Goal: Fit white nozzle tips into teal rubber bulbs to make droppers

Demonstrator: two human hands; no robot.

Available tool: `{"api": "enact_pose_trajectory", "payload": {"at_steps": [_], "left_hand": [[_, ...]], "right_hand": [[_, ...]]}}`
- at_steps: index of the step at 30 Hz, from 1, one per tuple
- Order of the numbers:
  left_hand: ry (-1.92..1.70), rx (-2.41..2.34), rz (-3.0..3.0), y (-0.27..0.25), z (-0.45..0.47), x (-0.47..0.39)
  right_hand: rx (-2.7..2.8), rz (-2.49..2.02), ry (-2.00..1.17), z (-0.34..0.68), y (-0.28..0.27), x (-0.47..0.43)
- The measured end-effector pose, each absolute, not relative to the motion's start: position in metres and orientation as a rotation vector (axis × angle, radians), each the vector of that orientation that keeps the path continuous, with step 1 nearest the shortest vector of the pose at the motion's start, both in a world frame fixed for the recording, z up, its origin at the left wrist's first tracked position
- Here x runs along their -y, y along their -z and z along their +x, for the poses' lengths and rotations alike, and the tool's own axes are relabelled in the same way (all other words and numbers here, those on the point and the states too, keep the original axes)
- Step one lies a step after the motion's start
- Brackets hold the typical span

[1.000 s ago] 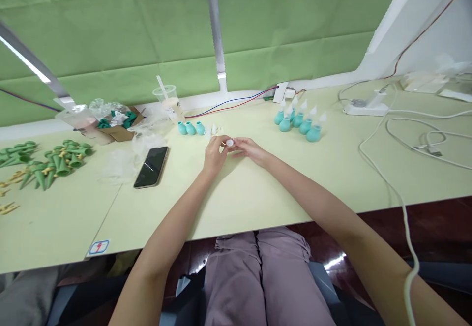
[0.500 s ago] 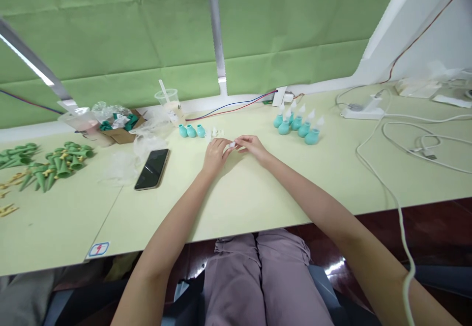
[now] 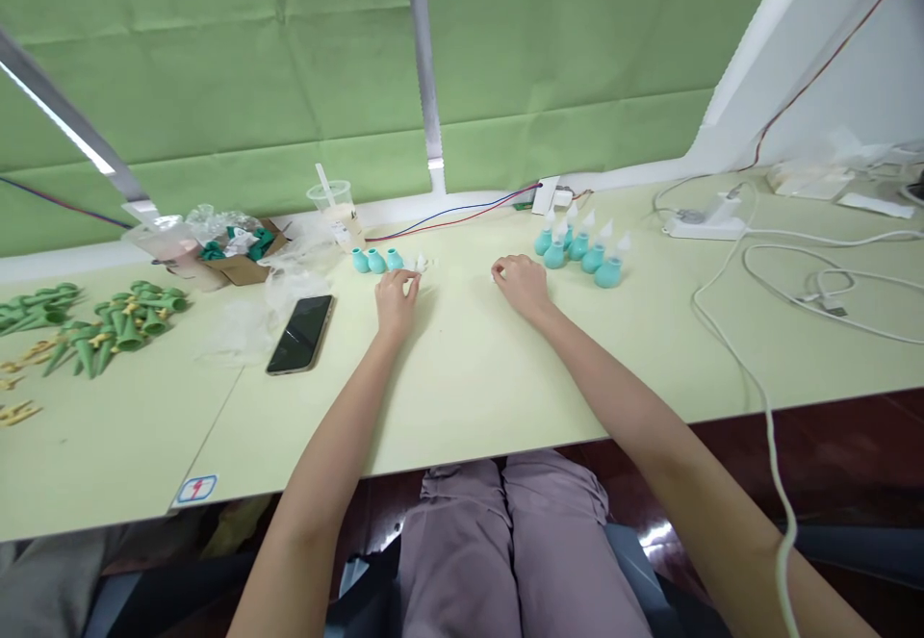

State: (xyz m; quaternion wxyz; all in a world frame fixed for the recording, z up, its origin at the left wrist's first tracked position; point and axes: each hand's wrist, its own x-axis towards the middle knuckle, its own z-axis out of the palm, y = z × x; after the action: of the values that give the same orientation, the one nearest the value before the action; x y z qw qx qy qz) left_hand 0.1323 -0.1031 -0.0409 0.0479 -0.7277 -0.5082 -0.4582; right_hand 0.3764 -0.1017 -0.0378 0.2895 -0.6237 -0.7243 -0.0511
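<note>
Pale yellow tabletop (image 3: 448, 397) shows between your forearms, and there go your hands, just parted from the middle of the frame: the two-handed hold on that little white piece is over. Your left hand (image 3: 395, 306) is now left of centre, fingertips drawn in beside the small white bits (image 3: 422, 261). Your right hand (image 3: 525, 284) is right of centre, fingers curled; the white piece may be at its tips, too small to confirm. Whether either pinch grips anything, I can't tell. Just beyond, left of centre, three plain teal bulbs (image 3: 376, 261) line up, smooth and open-necked; right of centre, a teal cluster (image 3: 577, 247) wears pointed whitish tips.
</note>
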Motion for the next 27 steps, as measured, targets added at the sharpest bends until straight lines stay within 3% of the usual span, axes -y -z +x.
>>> {"api": "enact_pose_trajectory", "payload": {"at_steps": [11,15,20,27], "left_hand": [[1.464,2.099,-1.927,0.046,0.103,0.091],[1.453,2.156,-1.912,0.045,0.103,0.091],[1.396,2.166,-1.949,0.044,0.105,0.094],[1.322,2.112,-1.962,0.043,0.106,0.098]], "right_hand": [[1.931,-1.799,0.151,0.379,0.038,0.102],[1.906,-1.668,0.296,0.365,0.029,0.110],[2.254,-1.300,0.183,0.306,0.017,0.099],[2.321,-1.313,0.210,0.235,0.007,0.059]]}}
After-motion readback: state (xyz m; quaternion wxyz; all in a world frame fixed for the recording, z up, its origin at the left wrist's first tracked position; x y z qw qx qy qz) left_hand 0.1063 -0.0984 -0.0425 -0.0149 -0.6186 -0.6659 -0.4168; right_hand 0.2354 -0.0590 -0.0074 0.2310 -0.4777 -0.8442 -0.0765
